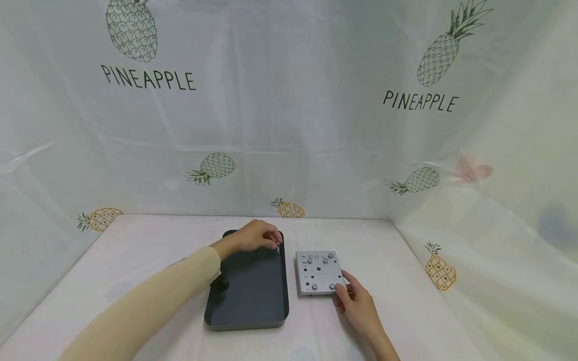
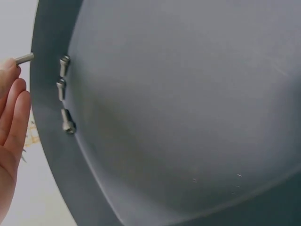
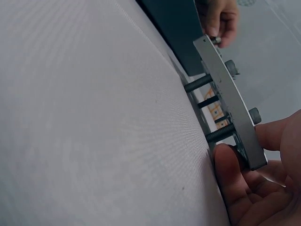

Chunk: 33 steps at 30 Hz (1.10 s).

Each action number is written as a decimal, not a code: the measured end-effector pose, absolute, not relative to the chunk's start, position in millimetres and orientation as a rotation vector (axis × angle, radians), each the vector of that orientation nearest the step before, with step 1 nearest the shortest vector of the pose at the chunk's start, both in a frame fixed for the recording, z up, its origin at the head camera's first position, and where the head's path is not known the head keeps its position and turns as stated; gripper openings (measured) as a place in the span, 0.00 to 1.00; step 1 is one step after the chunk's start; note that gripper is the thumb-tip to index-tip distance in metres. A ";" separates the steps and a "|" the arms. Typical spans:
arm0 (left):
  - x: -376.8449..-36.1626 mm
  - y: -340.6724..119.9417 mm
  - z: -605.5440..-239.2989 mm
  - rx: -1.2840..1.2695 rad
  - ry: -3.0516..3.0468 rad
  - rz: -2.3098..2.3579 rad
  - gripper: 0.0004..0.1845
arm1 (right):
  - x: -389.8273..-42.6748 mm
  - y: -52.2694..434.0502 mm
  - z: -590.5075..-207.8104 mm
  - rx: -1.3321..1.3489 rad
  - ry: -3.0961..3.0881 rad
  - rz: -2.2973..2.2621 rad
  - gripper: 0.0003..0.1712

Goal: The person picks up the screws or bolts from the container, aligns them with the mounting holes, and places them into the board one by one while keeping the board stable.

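The left hand [image 1: 255, 236] pinches a small screw [image 1: 277, 246] above the far right corner of the dark tray [image 1: 248, 321]. Being tiny, hard and smooth, it probably slips easily, so the head looks the safest hold. The right hand [image 1: 356, 301] grips the metal plate [image 1: 318, 273] by its near corner.

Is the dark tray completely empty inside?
No, the left wrist view shows three small screws lying inside the dark tray along its rim, while the left hand pinches another screw.

A dark grey tray [image 1: 247, 296] and a pale grey plate [image 1: 318, 273] sit before a white pineapple-printed cloth [image 1: 289, 125].
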State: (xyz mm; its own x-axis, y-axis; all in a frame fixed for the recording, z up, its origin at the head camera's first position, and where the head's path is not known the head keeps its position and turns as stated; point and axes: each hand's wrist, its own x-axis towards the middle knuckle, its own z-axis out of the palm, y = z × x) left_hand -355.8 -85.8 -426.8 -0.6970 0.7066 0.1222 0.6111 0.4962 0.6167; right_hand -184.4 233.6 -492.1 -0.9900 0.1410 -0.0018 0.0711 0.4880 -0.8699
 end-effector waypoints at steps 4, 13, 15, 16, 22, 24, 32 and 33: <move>-352.8 -79.2 -418.8 1.151 2.574 1.016 0.07 | -184.6 233.7 -491.5 -0.195 -2.655 1.539 0.32; -341.8 -60.6 -407.4 1.147 2.588 1.044 0.07 | -185.1 233.7 -491.0 -0.201 -2.654 1.540 0.32; -340.6 -56.0 -407.5 1.157 2.588 1.051 0.08 | -185.2 233.8 -491.3 -0.202 -2.657 1.539 0.32; -340.0 -53.5 -407.8 1.159 2.587 1.057 0.08 | -185.2 233.9 -491.5 -0.202 -2.659 1.538 0.32; -336.0 -38.8 -408.7 1.153 2.579 1.069 0.08 | -185.7 233.2 -493.5 -0.214 -2.662 1.526 0.32; -334.3 -34.2 -408.6 1.142 2.572 1.068 0.09 | -185.9 232.8 -494.1 -0.223 -2.666 1.523 0.32; -332.2 -21.0 -414.9 1.132 2.565 1.076 0.08 | -186.7 232.8 -495.8 -0.220 -2.670 1.524 0.31; -332.1 -20.1 -415.7 1.131 2.570 1.068 0.08 | -186.8 232.5 -495.9 -0.217 -2.669 1.523 0.31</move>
State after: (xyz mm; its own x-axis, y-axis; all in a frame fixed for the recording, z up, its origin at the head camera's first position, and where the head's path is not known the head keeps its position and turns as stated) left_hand -332.1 -20.1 -415.7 -0.7084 0.6898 0.1497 0.5927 0.4661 0.6569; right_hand -186.8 232.5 -495.9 -0.9882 0.1522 -0.0170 0.0921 0.5020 -0.8599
